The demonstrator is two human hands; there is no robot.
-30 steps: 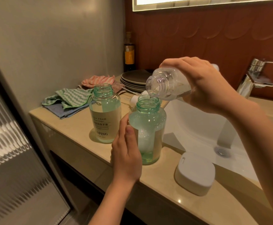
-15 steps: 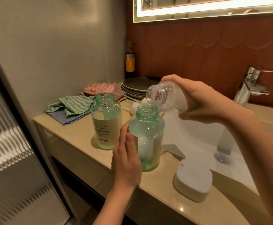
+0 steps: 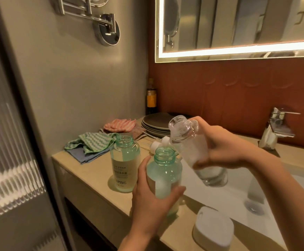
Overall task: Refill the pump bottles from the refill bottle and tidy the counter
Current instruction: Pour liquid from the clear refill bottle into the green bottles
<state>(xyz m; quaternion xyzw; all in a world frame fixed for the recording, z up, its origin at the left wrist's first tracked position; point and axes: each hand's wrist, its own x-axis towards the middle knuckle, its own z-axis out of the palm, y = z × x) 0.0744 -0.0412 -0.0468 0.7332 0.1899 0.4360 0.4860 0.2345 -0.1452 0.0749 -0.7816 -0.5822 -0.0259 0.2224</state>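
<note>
L hand [image 3: 153, 201] grips lidless teal pump bottle [image 3: 163, 171]; R hand [image 3: 225, 151] clasps clear refill bottle [image 3: 185, 140], mouth up. Best poured slowly, centred.

a: any writing to read here?
b: only on the cream label [image 3: 121, 175] of the green pump bottle [image 3: 125, 165] furthest left. "foam" near the top, and bigger letters ending in "ping" at the bottom, the start curving out of sight.
a: between them?
b: small characters, too fine to read. the orange label [image 3: 151, 99] on the dark bottle [image 3: 151, 108] behind is blurred.
</note>
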